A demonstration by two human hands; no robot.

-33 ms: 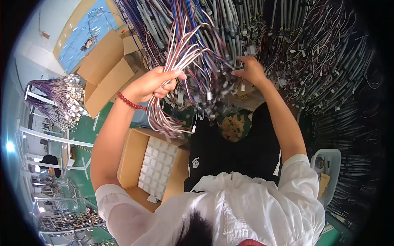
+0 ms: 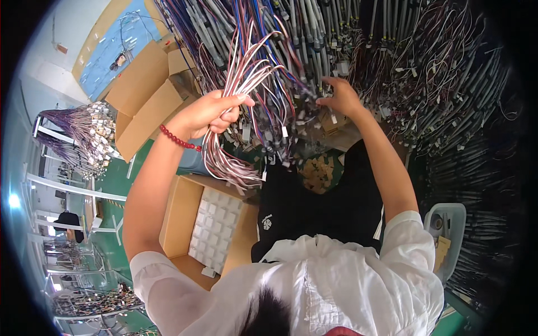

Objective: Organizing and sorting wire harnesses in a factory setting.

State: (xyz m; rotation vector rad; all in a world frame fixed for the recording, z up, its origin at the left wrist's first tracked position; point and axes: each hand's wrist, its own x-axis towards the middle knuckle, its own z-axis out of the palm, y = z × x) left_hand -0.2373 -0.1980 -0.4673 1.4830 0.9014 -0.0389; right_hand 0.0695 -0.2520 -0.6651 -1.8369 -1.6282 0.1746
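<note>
My left hand, with a red bead bracelet on its wrist, is closed around a bundle of white and dark red wires. The loose lower ends of the bundle curl down below the fist. To its right, my right hand is held with thumb and fingers apart, and nothing shows between them. It is beside hanging cables with small connectors at their ends. Between my hands hang blue, red and dark wires with small white and dark connectors, partly blurred.
Grey sheathed cables hang thickly ahead and to the right. Left of me is an open cardboard box; a lower box holds white blocks. A clear plastic bin is at my right. More wire bundles hang on a rack far left.
The wire ends below my left fist and the connectors between my hands have swung slightly. Both hands stay almost in place.
</note>
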